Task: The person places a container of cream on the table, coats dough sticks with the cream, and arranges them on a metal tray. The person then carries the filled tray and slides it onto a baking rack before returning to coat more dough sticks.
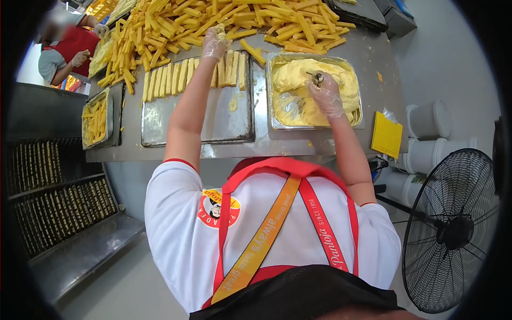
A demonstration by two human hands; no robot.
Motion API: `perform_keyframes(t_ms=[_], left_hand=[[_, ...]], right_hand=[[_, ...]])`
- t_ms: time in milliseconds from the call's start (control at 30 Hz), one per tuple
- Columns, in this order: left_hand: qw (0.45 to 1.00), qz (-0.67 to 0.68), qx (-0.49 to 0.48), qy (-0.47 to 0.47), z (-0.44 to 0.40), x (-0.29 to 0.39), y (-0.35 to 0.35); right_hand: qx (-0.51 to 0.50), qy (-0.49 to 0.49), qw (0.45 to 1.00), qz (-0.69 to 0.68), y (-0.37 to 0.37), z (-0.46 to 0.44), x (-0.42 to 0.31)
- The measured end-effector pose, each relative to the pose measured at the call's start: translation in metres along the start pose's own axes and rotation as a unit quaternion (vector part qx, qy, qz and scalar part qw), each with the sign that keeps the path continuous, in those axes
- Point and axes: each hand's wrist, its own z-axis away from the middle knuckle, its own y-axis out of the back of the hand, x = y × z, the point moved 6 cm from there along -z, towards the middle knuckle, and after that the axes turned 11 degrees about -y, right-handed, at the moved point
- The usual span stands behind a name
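Observation:
My left hand [214, 45], in a clear glove, is closed at the edge of a heap of yellow sticks [234, 21]. Pale cream coats its fingertips, and what they hold is not clear. Below it, a row of cream-coated sticks [168, 81] lies along the far part of a metal baking tray [176, 125]. My right hand [325, 97], also gloved, grips a tool with a round metal end [318, 79] over a steel pan [277, 121]. Thick pale yellow cream [293, 74] fills much of that pan; the tool's working end is hidden.
A small pan of yellow sticks [95, 121] stands at the table's left. Across the corner, a person in a red apron [74, 50] handles sticks. A tray rack [64, 197] is at left; a black fan [453, 232] and white buckets [429, 120] are at right.

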Motion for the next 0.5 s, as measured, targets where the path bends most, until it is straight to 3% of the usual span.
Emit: perform_keyframes(t_ms=[67,100,200,233,333,367,467,500], left_hand=[[0.998,0.061,0.007,0.025,0.006,-0.006,-0.002],[0.999,-0.002,-0.028,0.032,0.011,0.034,0.014],[0.983,-0.113,-0.084,-0.116,0.017,0.060,0.009],[0.982,-0.110,-0.104,-0.116,0.020,0.064,0.003],[0.934,-0.249,-0.220,-0.136,0.023,0.083,-0.018],[0.920,-0.263,-0.270,-0.110,0.019,0.076,-0.034],[0.868,-0.341,-0.331,-0.146,0.014,0.067,-0.065],[0.880,-0.325,-0.325,-0.119,0.013,0.077,-0.064]], right_hand=[[-0.053,0.049,0.995,0.070,-0.015,0.022,-0.019],[-0.078,0.075,0.989,0.106,-0.019,0.032,-0.031],[-0.256,0.056,0.965,-0.025,-0.023,0.049,-0.047],[-0.290,-0.111,0.935,-0.172,-0.034,0.046,-0.017],[-0.065,-0.032,0.997,0.016,-0.003,0.010,0.002],[-0.062,-0.058,0.996,0.042,-0.001,0.011,0.007],[-0.091,0.110,0.989,0.034,-0.015,0.045,-0.032],[-0.141,0.128,0.981,-0.028,-0.013,0.054,-0.047]])
